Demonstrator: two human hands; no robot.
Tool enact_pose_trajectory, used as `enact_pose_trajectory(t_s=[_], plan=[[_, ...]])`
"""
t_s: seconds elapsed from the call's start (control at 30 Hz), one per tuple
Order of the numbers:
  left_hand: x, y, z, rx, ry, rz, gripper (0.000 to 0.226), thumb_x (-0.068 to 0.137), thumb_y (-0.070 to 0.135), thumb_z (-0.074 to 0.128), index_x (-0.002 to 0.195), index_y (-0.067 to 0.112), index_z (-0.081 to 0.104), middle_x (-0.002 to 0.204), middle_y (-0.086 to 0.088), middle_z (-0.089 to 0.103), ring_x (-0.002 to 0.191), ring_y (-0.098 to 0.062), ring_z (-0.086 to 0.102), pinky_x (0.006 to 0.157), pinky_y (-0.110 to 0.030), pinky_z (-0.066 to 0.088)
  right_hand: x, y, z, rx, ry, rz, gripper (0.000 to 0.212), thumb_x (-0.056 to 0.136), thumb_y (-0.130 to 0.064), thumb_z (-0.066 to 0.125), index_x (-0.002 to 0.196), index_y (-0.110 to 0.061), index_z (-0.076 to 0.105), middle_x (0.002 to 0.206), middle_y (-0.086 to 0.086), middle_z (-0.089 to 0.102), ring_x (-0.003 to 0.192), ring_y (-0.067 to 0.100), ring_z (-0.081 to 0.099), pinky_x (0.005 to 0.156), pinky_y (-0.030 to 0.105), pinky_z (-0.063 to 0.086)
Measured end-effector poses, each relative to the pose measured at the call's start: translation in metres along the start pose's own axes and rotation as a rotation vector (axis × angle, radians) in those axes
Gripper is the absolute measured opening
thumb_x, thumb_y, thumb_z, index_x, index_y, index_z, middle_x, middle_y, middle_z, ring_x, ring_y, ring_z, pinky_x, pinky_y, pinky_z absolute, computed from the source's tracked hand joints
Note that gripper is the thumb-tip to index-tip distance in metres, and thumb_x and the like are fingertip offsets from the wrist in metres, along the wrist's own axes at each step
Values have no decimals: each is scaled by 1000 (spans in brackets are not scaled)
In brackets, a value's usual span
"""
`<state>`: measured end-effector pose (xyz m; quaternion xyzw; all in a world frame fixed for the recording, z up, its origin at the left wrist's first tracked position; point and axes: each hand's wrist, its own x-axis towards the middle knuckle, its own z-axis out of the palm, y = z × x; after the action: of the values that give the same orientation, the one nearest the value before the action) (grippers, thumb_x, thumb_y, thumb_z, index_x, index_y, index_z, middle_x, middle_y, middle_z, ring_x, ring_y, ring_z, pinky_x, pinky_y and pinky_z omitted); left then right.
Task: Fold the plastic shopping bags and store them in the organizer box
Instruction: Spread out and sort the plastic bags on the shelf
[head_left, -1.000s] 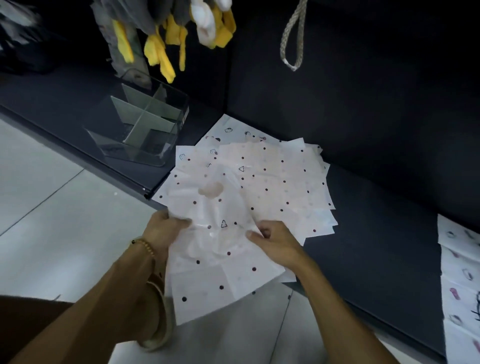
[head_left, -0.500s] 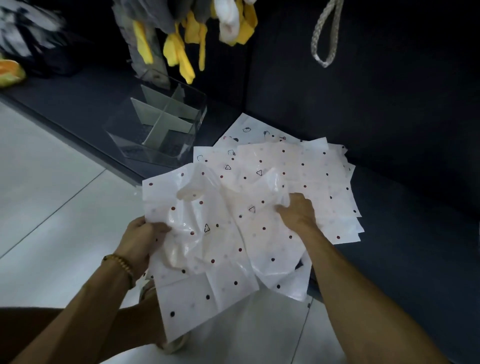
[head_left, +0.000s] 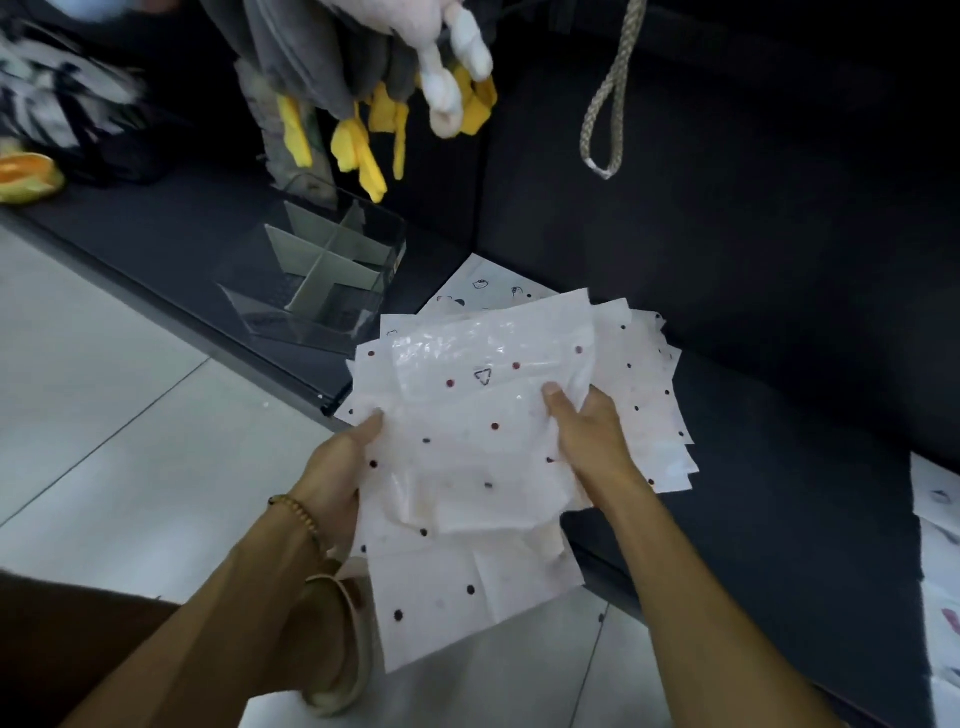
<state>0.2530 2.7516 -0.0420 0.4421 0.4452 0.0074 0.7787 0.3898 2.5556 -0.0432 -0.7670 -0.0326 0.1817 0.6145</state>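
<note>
Left hand (head_left: 340, 467) and right hand (head_left: 587, 436) each grasp a half-folded dotted bag (head_left: 467, 447); organizer box (head_left: 317, 280) at ten o'clock holds no bags yet.

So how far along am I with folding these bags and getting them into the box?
Early. Nothing looks stored: the clear organizer box shows only its dividers. In hand: your left hand and right hand grip one dotted bag, partly folded over. Left: finishing it, plus the bag pile behind.
</note>
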Motion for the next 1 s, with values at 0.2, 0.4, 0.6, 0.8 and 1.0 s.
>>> enact_pose_trajectory(t_s=[0.2,0.4,0.6,0.8,1.0], plan=[[6,-7,9,132,-67,71,28,92,25,60,106,2,67,98,-18,72,77,-30,72,57,-34,57,8,30,40,-267,5,-91,18,98,-29,51,91,-19,64,85,-7,67,80,10,65,66,16,48],[31,4,-7,238,121,153,14,90,6,57,100,2,66,88,-16,71,74,-34,68,65,-42,58,35,53,8,-438,17,27,11,86,-36,67,91,-27,61,86,-13,62,83,7,61,67,21,45],[43,12,-21,224,150,87,17,90,5,56,105,-1,63,99,-23,67,82,-39,64,74,-49,55,70,75,-24,-1046,-134,-120,86,78,-49,71,149,-23,29,153,-1,31,141,21,27,109,38,28],[48,16,-30,246,200,86,6,89,7,58,93,8,63,87,-15,67,72,-36,64,57,-39,55,91,80,-22,-1208,-165,-196,40,94,-16,53,132,-25,58,147,0,44,131,25,36,102,35,37],[49,19,-34,272,235,129,9,90,6,56,86,11,62,87,-12,67,76,-36,64,62,-39,53,96,50,-18,-1034,-274,-17,35,100,-40,39,87,-14,60,90,4,61,87,27,59,73,34,47]])
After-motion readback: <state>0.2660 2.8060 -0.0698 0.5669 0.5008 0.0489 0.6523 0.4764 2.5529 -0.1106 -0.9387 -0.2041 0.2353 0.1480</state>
